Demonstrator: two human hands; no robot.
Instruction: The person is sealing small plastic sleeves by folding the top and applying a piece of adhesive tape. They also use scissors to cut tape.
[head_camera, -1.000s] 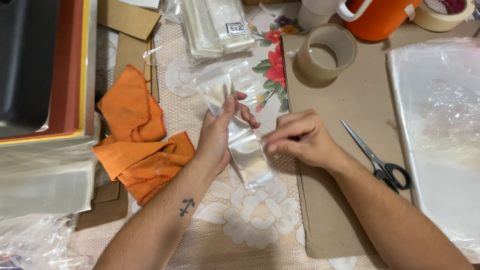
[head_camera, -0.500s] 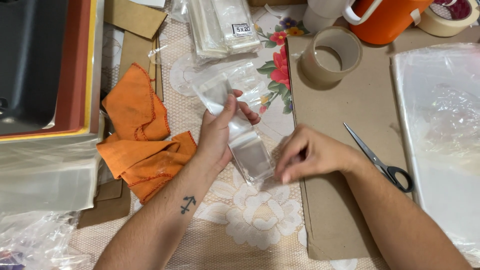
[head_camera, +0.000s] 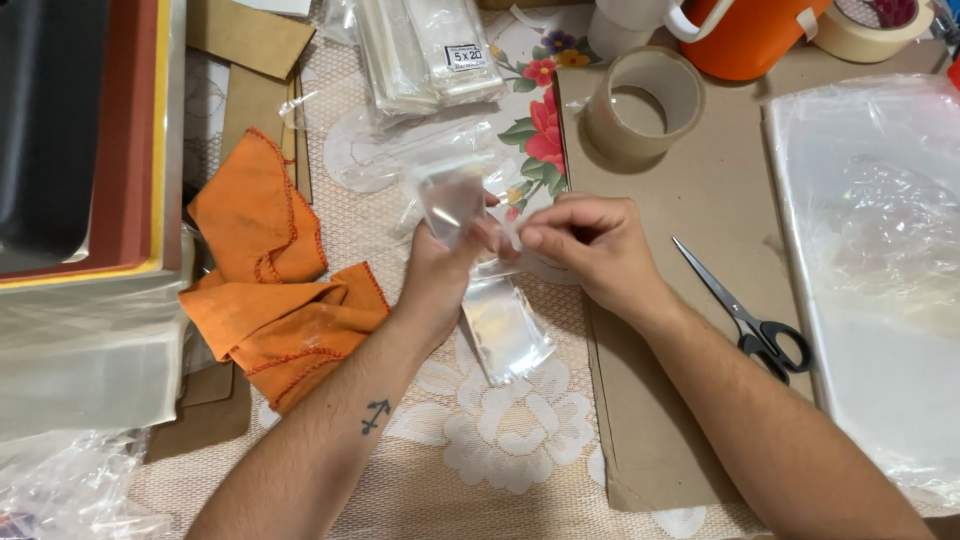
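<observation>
We held a small clear bag (head_camera: 500, 320) above the middle of the table (head_camera: 500, 470), its lower end hanging free over the lace cloth and its top end up between our two hands. The left hand (head_camera: 440, 265) was closed around the bag's upper part, thumb and fingers wrapped on it, probably to keep the film taut and steady. The right hand (head_camera: 590, 245) met it from the right, fingertips pinched on the flap at the bag's top, touching the left fingertips; a fine grip like that suits peeling or folding a thin strip. Whether anything was inside the bag we could not tell.

Just behind the hands, toward the far edge, lay a loose clear bag (head_camera: 400, 150) and a pack of bags (head_camera: 425, 50), within reach as stock. An orange cloth (head_camera: 270, 290) lay crumpled to the left. To the right, a cardboard sheet (head_camera: 690, 250) covered the table as a work surface, carrying scissors (head_camera: 745, 320) just beside the right forearm and a tape roll (head_camera: 645, 105) near its far edge. A large plastic sheet (head_camera: 880, 270) lay at the right edge, an orange jug (head_camera: 750, 35) at the far edge.
</observation>
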